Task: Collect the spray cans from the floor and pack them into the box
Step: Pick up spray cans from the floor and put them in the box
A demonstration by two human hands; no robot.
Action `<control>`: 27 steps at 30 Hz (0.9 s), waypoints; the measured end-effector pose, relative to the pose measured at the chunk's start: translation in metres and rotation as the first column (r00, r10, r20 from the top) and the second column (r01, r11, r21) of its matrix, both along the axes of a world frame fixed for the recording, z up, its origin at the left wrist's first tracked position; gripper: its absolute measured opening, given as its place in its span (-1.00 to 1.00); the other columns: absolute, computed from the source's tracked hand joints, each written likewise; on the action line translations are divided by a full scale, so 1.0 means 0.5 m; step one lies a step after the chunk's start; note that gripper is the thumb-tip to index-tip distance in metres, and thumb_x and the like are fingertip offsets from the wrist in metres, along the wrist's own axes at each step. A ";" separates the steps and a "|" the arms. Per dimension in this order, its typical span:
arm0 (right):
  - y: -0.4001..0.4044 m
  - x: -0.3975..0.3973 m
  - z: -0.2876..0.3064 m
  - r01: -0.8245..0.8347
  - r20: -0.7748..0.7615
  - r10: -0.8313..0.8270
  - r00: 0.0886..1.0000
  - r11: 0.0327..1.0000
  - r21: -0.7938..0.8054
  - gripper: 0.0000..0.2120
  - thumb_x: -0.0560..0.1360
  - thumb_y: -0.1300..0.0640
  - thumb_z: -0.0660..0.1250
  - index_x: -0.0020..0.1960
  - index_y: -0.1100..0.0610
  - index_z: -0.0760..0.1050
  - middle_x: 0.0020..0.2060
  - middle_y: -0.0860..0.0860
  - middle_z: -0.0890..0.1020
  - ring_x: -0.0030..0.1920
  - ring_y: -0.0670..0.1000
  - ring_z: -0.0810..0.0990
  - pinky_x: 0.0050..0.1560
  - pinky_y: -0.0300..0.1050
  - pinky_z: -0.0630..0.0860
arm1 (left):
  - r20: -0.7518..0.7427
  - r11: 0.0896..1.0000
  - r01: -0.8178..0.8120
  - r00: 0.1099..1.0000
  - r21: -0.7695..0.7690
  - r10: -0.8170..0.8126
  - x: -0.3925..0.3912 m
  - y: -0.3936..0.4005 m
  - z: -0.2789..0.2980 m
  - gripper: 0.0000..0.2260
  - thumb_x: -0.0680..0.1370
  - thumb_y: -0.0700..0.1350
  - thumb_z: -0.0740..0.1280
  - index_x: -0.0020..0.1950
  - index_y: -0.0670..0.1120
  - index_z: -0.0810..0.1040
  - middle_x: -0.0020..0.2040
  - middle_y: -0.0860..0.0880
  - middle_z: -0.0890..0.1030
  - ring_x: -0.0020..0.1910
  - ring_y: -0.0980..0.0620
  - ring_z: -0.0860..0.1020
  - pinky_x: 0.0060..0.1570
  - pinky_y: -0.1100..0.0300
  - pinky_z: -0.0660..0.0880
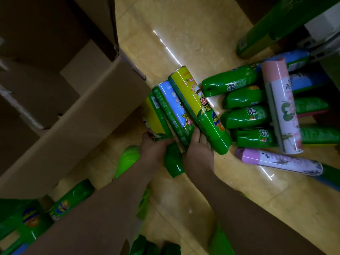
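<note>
The open cardboard box [77, 115] stands at the floor's left side, its flap overhanging. Beside it, three spray cans [184, 109] lie side by side, squeezed between the left hand [154, 150] and the right hand [197, 153], fingers curled against the outer cans. More cans [244, 116] wait on the floor's right. Squeezed only from the sides, the middle can could slip out.

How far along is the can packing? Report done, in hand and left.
Done: nothing shows yet; the box interior is dark and no packed cans are visible. In hand: the left hand and right hand hold a bundle of cans beside the box. Left: green cans, a pink can and a purple can lie on the floor.
</note>
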State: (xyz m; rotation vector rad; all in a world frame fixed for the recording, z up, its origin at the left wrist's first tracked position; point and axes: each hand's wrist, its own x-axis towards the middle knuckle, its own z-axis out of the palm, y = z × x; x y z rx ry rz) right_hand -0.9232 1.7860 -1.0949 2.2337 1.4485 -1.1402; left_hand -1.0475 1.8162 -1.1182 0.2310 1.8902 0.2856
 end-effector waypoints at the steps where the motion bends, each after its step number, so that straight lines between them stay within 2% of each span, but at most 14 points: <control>1: 0.003 0.000 -0.001 -0.004 -0.001 0.004 1.000 1.000 -0.017 -0.13 0.46 0.06 0.42 0.58 0.19 -0.03 0.41 0.17 0.32 0.39 0.20 0.35 0.33 0.08 0.36 | -0.001 1.000 0.006 1.000 0.003 -0.006 -0.007 -0.006 0.000 -0.28 -0.03 0.04 0.61 0.10 0.07 0.51 -0.01 0.04 0.69 -0.06 -0.02 0.69 -0.03 -0.06 0.65; 3: 0.010 0.003 0.001 0.010 -0.003 -0.011 1.000 0.999 -0.048 -0.10 0.43 0.03 0.46 0.56 0.19 -0.01 0.37 0.17 0.33 0.36 0.19 0.36 0.28 0.06 0.39 | -0.020 1.000 0.023 1.000 -0.009 -0.024 -0.021 -0.015 0.011 -0.30 -0.04 0.04 0.62 0.07 0.09 0.52 -0.03 0.03 0.70 -0.07 -0.04 0.70 -0.04 -0.06 0.65; 8: -0.004 0.017 0.060 0.073 -0.010 -0.076 0.997 0.983 -0.166 -0.29 0.28 -0.13 0.52 0.29 0.18 0.38 0.18 0.17 0.40 0.20 0.20 0.43 0.10 0.00 0.46 | -0.011 0.988 0.131 0.991 -0.088 -0.132 -0.032 -0.020 0.101 -0.35 0.10 0.08 0.58 0.18 0.05 0.53 -0.02 0.03 0.69 -0.11 -0.03 0.69 -0.07 -0.03 0.66; 11: -0.016 0.029 0.128 0.182 -0.044 -0.196 0.980 0.960 -0.214 -0.36 0.28 -0.13 0.51 0.23 0.15 0.40 0.11 0.15 0.49 0.09 0.20 0.53 -0.01 -0.06 0.47 | 0.052 0.986 0.090 0.995 -0.138 -0.084 -0.031 -0.015 0.182 -0.39 0.19 0.07 0.58 0.19 -0.04 0.57 -0.06 -0.07 0.71 -0.17 -0.09 0.70 -0.13 -0.04 0.67; 14: -0.012 0.034 0.206 0.247 -0.031 -0.262 0.965 0.936 -0.250 -0.46 0.33 -0.15 0.45 0.14 0.15 0.41 0.02 0.13 0.59 0.04 0.20 0.58 -0.08 -0.08 0.48 | 0.176 0.970 0.043 0.984 -0.238 0.000 -0.025 -0.004 0.282 -0.58 0.34 0.04 0.54 0.06 -0.20 0.64 -0.23 -0.19 0.69 -0.35 -0.14 0.67 -0.36 0.10 0.58; 16: -0.007 0.036 0.264 0.273 -0.015 -0.288 0.958 0.924 -0.267 -0.48 0.35 -0.18 0.45 0.12 0.14 0.43 -0.01 0.10 0.59 0.04 0.18 0.59 -0.09 -0.10 0.47 | 0.206 0.961 0.040 0.978 -0.273 0.018 -0.018 -0.006 0.344 -0.65 0.38 0.01 0.53 0.00 -0.24 0.66 -0.27 -0.20 0.69 -0.37 -0.15 0.65 -0.36 0.13 0.55; 20: -0.004 0.050 0.387 0.310 -0.022 -0.327 0.945 0.915 -0.259 -0.51 0.34 -0.17 0.46 0.10 0.11 0.44 -0.10 0.03 0.52 0.02 0.15 0.58 -0.10 -0.10 0.49 | 0.220 0.974 0.013 0.975 -0.224 0.037 -0.005 -0.019 0.460 -0.54 0.32 0.03 0.55 0.09 -0.21 0.63 -0.17 -0.21 0.70 -0.28 -0.18 0.69 -0.30 0.09 0.58; 24: 0.003 0.065 0.515 0.388 -0.104 -0.406 0.908 0.908 -0.154 -0.58 0.34 -0.12 0.46 0.06 0.11 0.47 -0.10 0.03 0.60 -0.13 0.09 0.52 -0.22 -0.12 0.38 | 0.228 0.991 -0.043 0.971 -0.126 0.071 -0.005 -0.017 0.587 -0.57 0.34 0.03 0.55 0.11 -0.16 0.63 -0.19 -0.18 0.72 -0.30 -0.14 0.70 -0.31 0.12 0.56; 27: 0.029 0.065 0.613 0.391 -0.180 -0.401 0.898 0.916 -0.094 -0.60 0.34 -0.11 0.47 0.03 0.11 0.51 -0.14 0.02 0.61 -0.13 0.08 0.55 -0.25 -0.14 0.35 | 0.281 0.992 -0.087 0.953 -0.088 0.109 -0.013 -0.005 0.701 -0.60 0.40 0.06 0.51 0.12 -0.15 0.63 -0.16 -0.19 0.71 -0.29 -0.13 0.67 -0.28 0.09 0.58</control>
